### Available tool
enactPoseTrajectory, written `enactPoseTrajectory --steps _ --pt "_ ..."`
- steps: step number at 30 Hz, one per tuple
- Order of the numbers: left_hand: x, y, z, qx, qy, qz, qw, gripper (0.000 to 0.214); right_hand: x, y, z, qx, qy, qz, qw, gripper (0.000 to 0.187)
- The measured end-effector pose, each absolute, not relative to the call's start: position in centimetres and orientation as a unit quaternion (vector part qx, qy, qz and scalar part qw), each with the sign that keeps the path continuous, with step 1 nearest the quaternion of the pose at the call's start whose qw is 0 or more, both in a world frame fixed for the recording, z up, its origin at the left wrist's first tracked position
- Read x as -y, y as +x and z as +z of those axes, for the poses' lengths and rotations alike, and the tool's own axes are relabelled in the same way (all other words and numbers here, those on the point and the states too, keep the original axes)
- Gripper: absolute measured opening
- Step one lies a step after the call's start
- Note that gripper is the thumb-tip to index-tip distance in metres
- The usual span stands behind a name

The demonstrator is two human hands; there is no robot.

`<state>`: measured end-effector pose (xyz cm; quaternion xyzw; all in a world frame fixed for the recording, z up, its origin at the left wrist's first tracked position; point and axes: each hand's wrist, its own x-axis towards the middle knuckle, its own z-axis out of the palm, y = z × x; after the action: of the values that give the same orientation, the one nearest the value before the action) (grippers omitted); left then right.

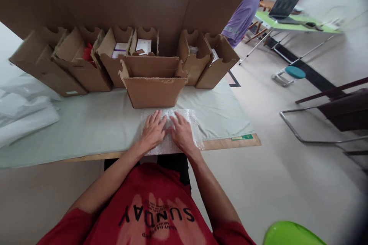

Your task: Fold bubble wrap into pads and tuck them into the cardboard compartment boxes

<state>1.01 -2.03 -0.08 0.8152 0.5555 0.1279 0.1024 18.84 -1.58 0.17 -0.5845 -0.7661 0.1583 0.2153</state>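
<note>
A sheet of bubble wrap (188,116) lies flat at the front edge of the cloth-covered table, part of it reaching over the edge. My left hand (153,130) rests palm down on its left part, fingers spread. Beside it my right hand (181,132) also presses flat on the wrap, fingers apart, the two thumbs close together. Neither hand grips anything. Just beyond my fingertips stands an open cardboard box (156,92); its bottom is out of sight. Whether something lies under the bubble wrap, I cannot tell.
Several cardboard bins line the back; one holds something red (87,53), another white boxes (119,49). A tall cardboard panel (120,0) rises behind. Clear plastic (25,107) is heaped at left. At right are a person's purple sleeve (243,15), a laptop (284,7) and a stool (294,72).
</note>
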Motion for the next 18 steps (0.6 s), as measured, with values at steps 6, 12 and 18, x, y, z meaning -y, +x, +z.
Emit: enactPoseTrajectory --steps 6,12,18 --pt "2.3 0.6 -1.9 -0.568 0.811 0.095 0.105 0.06 2.2 24.0 -1.5 0.75 -0.636 0.111 0.14 0.045" --pt "2.1 -0.6 -1.5 -0.568 0.8 0.139 0.134 0.055 4.8 30.2 -1.1 0.638 -0.75 0.02 0.172 0.038" --pt "-0.4 -5.2 -0.3 -0.673 0.698 0.208 0.129 0.045 2.6 26.6 -0.7 0.638 -0.753 0.071 0.145 0.044"
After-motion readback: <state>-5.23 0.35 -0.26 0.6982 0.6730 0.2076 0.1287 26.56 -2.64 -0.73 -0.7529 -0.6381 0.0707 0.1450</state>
